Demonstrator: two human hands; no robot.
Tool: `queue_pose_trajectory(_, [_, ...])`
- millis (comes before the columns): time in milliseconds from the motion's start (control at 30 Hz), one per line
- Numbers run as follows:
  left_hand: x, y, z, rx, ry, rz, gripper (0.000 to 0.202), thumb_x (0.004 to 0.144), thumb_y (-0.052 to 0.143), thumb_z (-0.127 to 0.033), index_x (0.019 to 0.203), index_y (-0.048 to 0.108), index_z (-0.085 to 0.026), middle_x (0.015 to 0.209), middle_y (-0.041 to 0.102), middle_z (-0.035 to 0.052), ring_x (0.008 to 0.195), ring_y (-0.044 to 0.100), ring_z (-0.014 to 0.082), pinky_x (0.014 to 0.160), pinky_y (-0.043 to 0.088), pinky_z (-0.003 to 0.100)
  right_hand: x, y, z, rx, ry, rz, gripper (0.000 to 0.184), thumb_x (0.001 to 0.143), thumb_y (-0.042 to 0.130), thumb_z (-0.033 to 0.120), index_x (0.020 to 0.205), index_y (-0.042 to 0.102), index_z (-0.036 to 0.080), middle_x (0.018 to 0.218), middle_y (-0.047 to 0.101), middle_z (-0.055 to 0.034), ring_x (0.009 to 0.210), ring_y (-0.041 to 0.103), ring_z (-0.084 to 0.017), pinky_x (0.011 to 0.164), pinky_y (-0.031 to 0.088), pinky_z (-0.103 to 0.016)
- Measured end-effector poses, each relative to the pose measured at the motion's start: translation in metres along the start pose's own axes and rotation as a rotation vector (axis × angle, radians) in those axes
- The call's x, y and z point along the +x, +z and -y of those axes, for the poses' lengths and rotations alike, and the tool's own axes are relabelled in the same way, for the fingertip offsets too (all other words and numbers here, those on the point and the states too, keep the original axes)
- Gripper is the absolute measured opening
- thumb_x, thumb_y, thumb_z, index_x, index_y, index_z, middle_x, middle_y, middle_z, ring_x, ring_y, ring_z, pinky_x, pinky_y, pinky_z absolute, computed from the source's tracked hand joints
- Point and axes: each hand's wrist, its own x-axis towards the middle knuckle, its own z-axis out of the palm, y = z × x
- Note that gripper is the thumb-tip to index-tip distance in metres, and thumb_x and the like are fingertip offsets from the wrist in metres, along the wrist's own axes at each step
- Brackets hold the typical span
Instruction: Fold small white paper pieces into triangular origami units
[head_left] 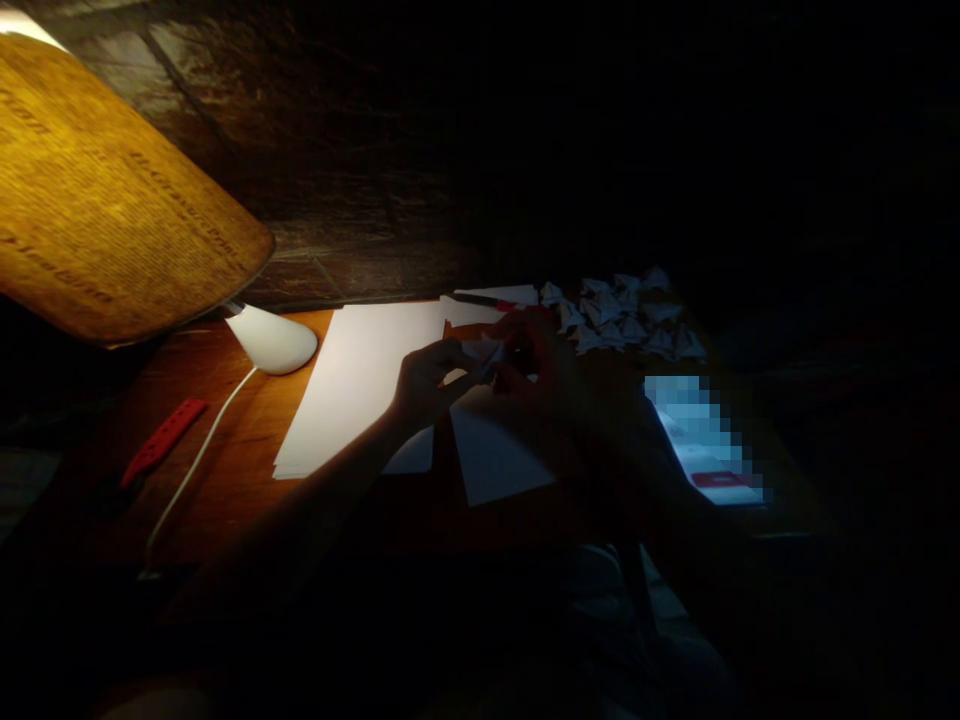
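In a dim, lamp-lit scene, my left hand and my right hand meet over a wooden table. Both pinch a small folded piece of white paper between the fingertips. Under the hands lies a loose white sheet, and a stack of white paper sits just to the left. Behind the right hand, a heap of several small folded paper pieces rests on the table. The right hand is in deep shadow, so its fingers are hard to make out.
A lamp with a yellow printed shade and white base stands at the left, its white cord trailing forward. A red strip-like tool lies at the far left. A lit phone screen glows at the right. A red pen lies behind.
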Motion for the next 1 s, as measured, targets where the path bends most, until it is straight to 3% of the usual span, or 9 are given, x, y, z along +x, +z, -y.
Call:
queue_pose_trajectory(233, [-0.001,0.004,-0.001,-0.023,-0.009,-0.021,0.017,0.08,0.082,-0.025,0.081,0.067,-0.017,0.079,0.071,0.0029,0.075,0.071,0.015,0.069,0.058,0.028,0.002,0.006,-0.005,0.009,-0.019,-0.061,0.039,0.089,0.07,0.028,0.119,0.047,0.024,0.085,0.064,0.0028,0.068,0.066,-0.013,0.062,0.053,-0.028])
queue_pose_trajectory(300, [-0.001,0.007,-0.005,-0.081,-0.019,-0.023,0.022,0.082,0.081,-0.028,0.093,0.065,-0.019,0.082,0.072,0.0025,0.075,0.072,0.0156,0.069,0.06,0.029,0.002,0.006,-0.003,0.05,-0.007,-0.077,0.04,0.088,0.071,0.029,0.119,0.047,0.025,0.083,0.063,0.004,0.067,0.066,-0.013,0.062,0.053,-0.028])
queue_pose_trajectory(400, [-0.001,0.01,-0.008,-0.193,-0.068,-0.059,0.049,0.081,0.083,-0.032,0.121,0.056,-0.023,0.09,0.073,0.0017,0.075,0.073,0.0162,0.071,0.061,0.03,0.002,0.007,-0.001,0.15,0.044,-0.076,0.042,0.087,0.074,0.033,0.118,0.047,0.025,0.086,0.064,0.0035,0.065,0.067,-0.012,0.061,0.054,-0.027])
queue_pose_trajectory(467, [-0.001,0.01,-0.006,-0.23,-0.131,-0.088,0.058,0.079,0.084,-0.034,0.127,0.053,-0.024,0.093,0.073,0.0023,0.076,0.074,0.0164,0.071,0.061,0.03,0.002,0.008,-0.002,0.205,0.074,-0.071,0.044,0.085,0.076,0.037,0.116,0.048,0.025,0.093,0.066,0.0015,0.065,0.068,-0.012,0.06,0.055,-0.027])
queue_pose_trajectory(567, [-0.001,0.009,0.0,-0.249,-0.215,-0.103,0.04,0.078,0.085,-0.037,0.106,0.063,-0.02,0.088,0.074,0.0037,0.075,0.072,0.0161,0.069,0.06,0.028,0.003,0.01,-0.005,0.244,0.105,-0.079,0.047,0.081,0.08,0.044,0.112,0.051,0.024,0.099,0.066,-0.0006,0.066,0.068,-0.012,0.06,0.057,-0.027])
queue_pose_trajectory(667, [-0.001,0.007,0.004,-0.251,-0.265,-0.094,0.03,0.076,0.086,-0.038,0.084,0.065,-0.017,0.08,0.074,0.0047,0.072,0.071,0.0161,0.066,0.059,0.028,0.004,0.011,-0.007,0.245,0.12,-0.071,0.049,0.08,0.081,0.05,0.111,0.054,0.023,0.091,0.066,0.0007,0.065,0.068,-0.012,0.06,0.057,-0.027])
queue_pose_trajectory(767, [-0.002,0.006,0.006,-0.235,-0.274,-0.098,0.028,0.075,0.087,-0.034,0.079,0.065,-0.017,0.078,0.074,0.0044,0.072,0.071,0.0157,0.065,0.058,0.027,0.004,0.01,-0.005,0.229,0.121,-0.068,0.049,0.079,0.083,0.048,0.11,0.055,0.022,0.084,0.066,0.0022,0.064,0.067,-0.012,0.059,0.056,-0.027])
queue_pose_trajectory(1000, [-0.001,0.002,0.005,-0.193,-0.249,-0.049,0.028,0.077,0.087,-0.038,0.083,0.07,-0.016,0.082,0.076,0.0064,0.074,0.072,0.0169,0.066,0.058,0.028,0.002,0.009,-0.004,0.113,0.092,-0.061,0.044,0.082,0.08,0.049,0.11,0.06,0.021,0.089,0.068,-0.0009,0.069,0.066,-0.013,0.06,0.053,-0.027])
